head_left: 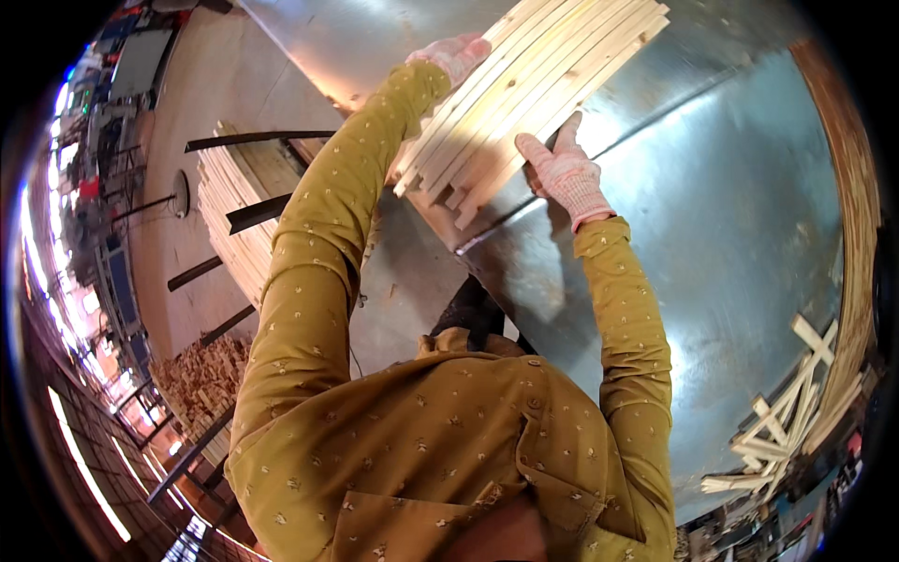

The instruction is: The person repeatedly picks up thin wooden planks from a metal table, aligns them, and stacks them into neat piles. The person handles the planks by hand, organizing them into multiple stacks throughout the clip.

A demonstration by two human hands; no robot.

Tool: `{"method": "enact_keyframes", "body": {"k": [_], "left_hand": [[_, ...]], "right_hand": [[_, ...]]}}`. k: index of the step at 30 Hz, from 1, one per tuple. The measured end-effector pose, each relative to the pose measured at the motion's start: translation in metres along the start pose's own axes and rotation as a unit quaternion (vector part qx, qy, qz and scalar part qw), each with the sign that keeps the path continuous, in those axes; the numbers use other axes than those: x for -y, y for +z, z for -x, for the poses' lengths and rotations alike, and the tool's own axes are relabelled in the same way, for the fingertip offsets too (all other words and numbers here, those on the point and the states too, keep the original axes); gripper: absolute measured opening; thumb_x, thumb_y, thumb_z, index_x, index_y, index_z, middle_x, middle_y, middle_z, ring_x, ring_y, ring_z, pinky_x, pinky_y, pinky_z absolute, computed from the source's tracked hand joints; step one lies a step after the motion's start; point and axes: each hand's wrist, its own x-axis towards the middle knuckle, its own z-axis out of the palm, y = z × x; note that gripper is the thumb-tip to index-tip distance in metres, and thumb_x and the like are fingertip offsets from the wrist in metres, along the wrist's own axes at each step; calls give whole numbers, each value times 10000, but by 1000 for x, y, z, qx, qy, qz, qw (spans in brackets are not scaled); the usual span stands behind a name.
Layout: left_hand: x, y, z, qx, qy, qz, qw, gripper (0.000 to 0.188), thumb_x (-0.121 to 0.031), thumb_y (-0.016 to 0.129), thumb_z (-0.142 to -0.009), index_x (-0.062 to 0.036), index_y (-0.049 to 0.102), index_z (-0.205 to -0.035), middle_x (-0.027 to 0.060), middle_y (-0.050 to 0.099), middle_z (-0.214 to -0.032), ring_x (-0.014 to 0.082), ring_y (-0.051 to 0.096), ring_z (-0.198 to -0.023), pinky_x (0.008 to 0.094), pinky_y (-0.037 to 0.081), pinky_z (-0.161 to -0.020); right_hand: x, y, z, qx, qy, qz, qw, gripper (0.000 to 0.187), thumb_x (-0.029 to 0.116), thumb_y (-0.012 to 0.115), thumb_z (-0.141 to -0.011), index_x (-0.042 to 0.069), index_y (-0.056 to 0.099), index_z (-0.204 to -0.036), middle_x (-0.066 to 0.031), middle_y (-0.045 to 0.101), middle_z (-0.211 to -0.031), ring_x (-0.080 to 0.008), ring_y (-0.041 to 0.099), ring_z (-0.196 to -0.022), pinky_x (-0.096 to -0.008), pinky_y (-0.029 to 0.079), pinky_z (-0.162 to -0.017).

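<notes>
The far ends of a bundle of pale wooden slats are cut off by the upper rim of the view, and its near ends overhang the edge of a sheet-metal table. The left hand, in a light knit glove, is laid on the bundle's left side; its fingertips are hidden behind the slats, so their grip cannot be told. The right hand, gloved alike, is pressed against the bundle's lower right edge, thumb raised along the wood and fingers curled under it, hidden from view. The lower middle of the view is blocked by a mustard patterned shirt. A second stack of slats lies lower left under dark bars. Loose offcuts lie crossed at the table's right edge. No packages or labels can be made out; the far left background is blurred.
</notes>
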Motion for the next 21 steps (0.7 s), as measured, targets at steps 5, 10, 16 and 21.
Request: {"method": "enact_keyframes", "body": {"k": [5,10,16,21], "left_hand": [[55,-54,-42,-72,112,-229,964,551,-472,464,-1016,-170,445,-1476,129,525,-1442,268,545,-1261,355,458,-1042],[127,-73,-96,-125,194,-70,970,519,-382,524,-1007,-79,472,-1426,125,560,-1330,214,566,-1159,318,489,-963],[70,86,-14,-33,179,441,879,517,-320,585,-991,20,504,-1372,133,596,-1235,194,593,-1071,310,498,-927],[-160,278,163,221,319,238,890,606,-335,654,-940,37,490,-1389,178,579,-1306,259,566,-1188,367,421,-1062]], "right_hand": [[42,32,-49,2,-103,12,995,770,435,520,-917,-29,195,-1438,-179,689,-1121,-304,679,-1020,-364,534,-875],[-37,58,-54,-221,-459,284,812,411,173,489,-950,58,540,-1340,-107,673,-1224,-252,675,-1051,-357,561,-852],[-189,-105,158,-267,-15,136,954,551,321,470,-941,73,456,-1434,-228,596,-1287,-340,577,-1199,-424,453,-1008],[-467,-203,332,-519,341,134,772,535,444,524,-927,146,484,-1370,-95,503,-1440,-254,480,-1322,-447,418,-1033]]}}
